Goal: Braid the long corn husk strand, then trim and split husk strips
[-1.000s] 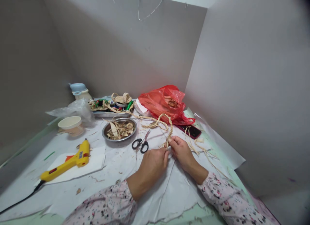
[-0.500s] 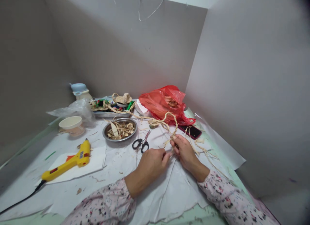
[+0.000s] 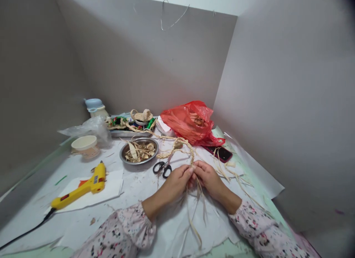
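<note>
Straw braid (image 3: 183, 148) | held at its lower end by left hand (image 3: 176, 184) and right hand (image 3: 210, 178) | fingers (image 3: 190, 170) closed on it | loose strands (image 3: 194, 221) hanging below | scissors (image 3: 162, 169) near left hand

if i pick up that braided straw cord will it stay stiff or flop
Likely floppy: the braided straw cord lies in loose bends. It probably feels light, since it looks like dry straw. The loose strands at its end will probably splay and flick about.
</note>
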Tool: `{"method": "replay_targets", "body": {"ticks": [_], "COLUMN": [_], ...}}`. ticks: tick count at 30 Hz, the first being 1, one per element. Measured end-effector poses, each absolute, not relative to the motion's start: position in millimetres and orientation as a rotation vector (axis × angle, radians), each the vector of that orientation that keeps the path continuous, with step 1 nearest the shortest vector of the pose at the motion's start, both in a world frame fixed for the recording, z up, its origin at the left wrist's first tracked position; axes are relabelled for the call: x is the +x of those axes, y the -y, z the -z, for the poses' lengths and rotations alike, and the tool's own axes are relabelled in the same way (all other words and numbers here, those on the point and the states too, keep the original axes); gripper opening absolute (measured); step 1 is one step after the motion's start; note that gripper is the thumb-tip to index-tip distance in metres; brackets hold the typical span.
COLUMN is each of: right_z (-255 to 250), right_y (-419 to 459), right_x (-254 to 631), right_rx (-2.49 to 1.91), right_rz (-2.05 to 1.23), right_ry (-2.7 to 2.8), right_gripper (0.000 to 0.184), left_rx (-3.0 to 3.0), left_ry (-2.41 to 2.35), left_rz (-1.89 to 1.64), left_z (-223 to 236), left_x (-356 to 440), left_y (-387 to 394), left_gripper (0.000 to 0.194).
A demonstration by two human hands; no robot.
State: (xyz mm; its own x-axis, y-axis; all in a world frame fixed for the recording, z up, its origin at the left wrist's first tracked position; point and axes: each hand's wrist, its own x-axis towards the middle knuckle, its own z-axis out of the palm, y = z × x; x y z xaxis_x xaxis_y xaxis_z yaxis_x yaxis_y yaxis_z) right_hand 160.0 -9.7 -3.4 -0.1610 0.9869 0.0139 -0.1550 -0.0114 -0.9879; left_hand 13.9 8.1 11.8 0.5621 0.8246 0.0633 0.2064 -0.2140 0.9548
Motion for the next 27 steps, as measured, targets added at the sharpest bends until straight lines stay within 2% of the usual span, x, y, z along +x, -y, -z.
{"method": "replay_targets", "body": {"ticks": [5, 10, 15, 27], "right_z": [7.1, 6.2, 1.3, -3.9], "right_y": [8.5, 9.9, 12.2, 16.4], "right_x": [163.0, 164.7, 165.9, 162.8], "right_rx": [-1.106, -1.152, -1.226, -1.38], "right_rz": [-1.164, -1.076, -0.711, -0.614], "right_ry": [1.416, 1.49, 1.653, 1.689], "right_gripper": [0.022, 0.02, 0.023, 0.025], "left_rx": [1.893, 2.057, 2.049, 1.878], "left_ry": [-0.935, -0.985, -1.079, -1.188], "left_rz": [-0.603, -0.565, -0.572, -0.649], "left_z": [-10.4, -10.6, -7.9, -6.9], "left_x": [9.3, 3.2, 4.2, 7.8], "left_y": [-14.1, -19.9, -23.8, -19.9], "left_gripper": [0.035, 0.038, 0.036, 0.029]}}
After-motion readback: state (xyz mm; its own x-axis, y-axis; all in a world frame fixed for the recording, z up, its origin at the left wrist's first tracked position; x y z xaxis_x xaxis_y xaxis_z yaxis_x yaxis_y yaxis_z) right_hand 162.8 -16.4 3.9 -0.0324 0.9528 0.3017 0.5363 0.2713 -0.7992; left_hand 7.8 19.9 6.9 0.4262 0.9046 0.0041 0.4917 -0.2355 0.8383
